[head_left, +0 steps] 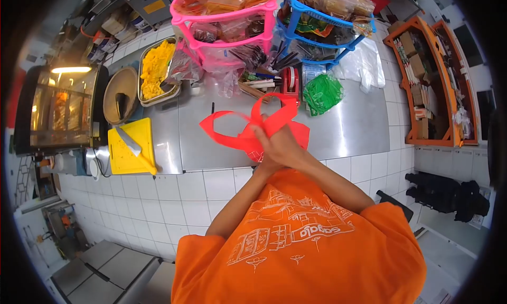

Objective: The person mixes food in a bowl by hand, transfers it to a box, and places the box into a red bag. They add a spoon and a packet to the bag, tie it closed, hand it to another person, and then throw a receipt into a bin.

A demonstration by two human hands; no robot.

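A red fabric bag (pixel 300 134) with two looped handles is at the front edge of the steel table. My right hand (pixel 281 145) is closed on it near the base of the handles, which spread out above the fingers. My left hand (pixel 269 163) is against the bag's lower part, just under my right hand; its fingers are mostly hidden. Beyond the bag lie a green plastic bundle (pixel 323 94) and a red tape dispenser (pixel 290 82).
Pink (pixel 224 16) and blue (pixel 327 23) racks of bagged items stand at the back. At left are a yellow board (pixel 121 158) with a knife (pixel 128 141), a tray of yellow food (pixel 157 69), a bowl (pixel 112 95) and a lit display case (pixel 60 111).
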